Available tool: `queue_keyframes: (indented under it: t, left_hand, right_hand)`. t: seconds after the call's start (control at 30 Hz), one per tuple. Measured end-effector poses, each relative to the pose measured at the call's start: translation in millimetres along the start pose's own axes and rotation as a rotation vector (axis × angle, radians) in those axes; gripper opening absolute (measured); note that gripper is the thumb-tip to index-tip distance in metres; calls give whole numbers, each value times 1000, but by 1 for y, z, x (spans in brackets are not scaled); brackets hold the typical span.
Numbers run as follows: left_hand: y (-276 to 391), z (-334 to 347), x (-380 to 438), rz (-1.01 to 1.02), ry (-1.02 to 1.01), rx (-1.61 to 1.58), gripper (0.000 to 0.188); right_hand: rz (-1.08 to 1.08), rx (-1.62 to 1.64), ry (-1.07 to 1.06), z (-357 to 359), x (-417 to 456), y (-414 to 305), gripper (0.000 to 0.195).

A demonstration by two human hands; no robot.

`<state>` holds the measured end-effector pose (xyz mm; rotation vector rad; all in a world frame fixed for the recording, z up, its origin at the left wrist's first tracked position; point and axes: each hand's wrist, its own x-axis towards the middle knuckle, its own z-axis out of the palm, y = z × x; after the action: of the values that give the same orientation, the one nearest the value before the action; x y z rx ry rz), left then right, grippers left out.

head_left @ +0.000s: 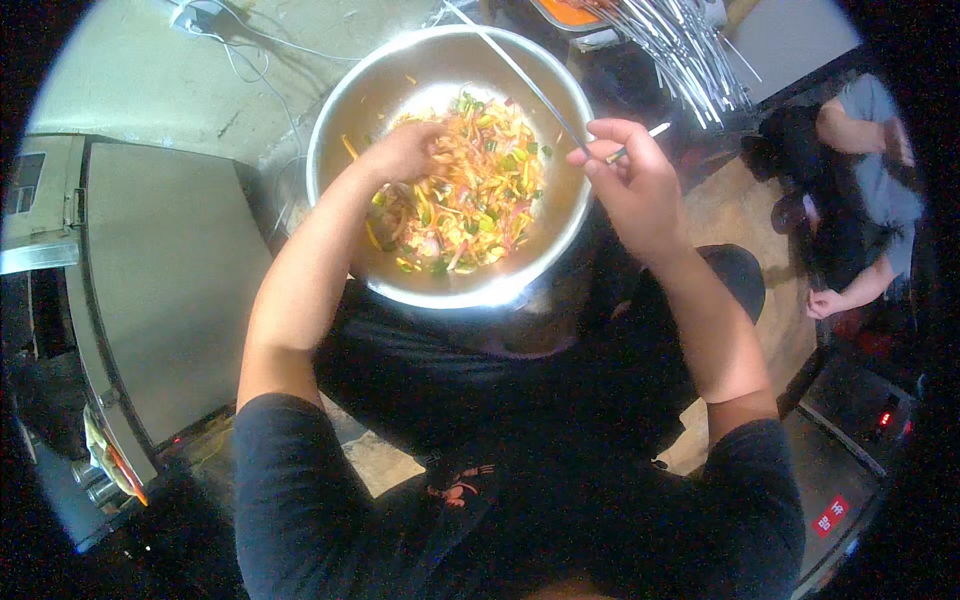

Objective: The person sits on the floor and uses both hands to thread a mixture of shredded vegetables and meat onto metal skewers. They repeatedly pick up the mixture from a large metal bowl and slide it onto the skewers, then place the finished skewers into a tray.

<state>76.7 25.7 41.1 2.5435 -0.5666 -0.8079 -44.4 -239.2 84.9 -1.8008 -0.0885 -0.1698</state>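
Note:
A wide stainless steel bowl (330,105) in front of me holds a mix of sliced and chopped food (480,202), with yellow, green and reddish pieces. My left hand (409,152) reaches into the bowl from the left. Its fingertips are among the pieces, so whether they grip anything is hidden. Over the bowl's right rim, my right hand (634,169) pinches a thin metal skewer (525,75) between thumb and fingers. The skewer slants up and left across the bowl, bare along its visible length. A slim white cigarette-like stick (658,130) also sits between the right hand's fingers.
A bundle of metal skewers (675,52) lies at the upper right beside a tray of orange food (574,11). White cables (255,45) run along the floor behind the bowl. A metal cabinet (165,285) stands at left. Another person (862,172) is at right.

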Motion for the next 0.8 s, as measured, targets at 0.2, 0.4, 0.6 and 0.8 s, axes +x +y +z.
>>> queue_keyframes:
  t: [0.2,0.4,0.6,0.8]
  left_hand:
    - [-32,-8,3,-282,203,483,31]
    - [-20,-20,12,-428,331,544,19]
    - [-7,-11,15,-132,180,350,22]
    - [29,31,-11,166,-120,434,17]
  right_hand:
    - [51,-27,11,-2,-1,-3,29]
    - [23,-32,14,-1,1,2,28]
    - [93,-85,-22,-9,1,-4,30]
    - [103,-110,-18,-10,0,-3,30]
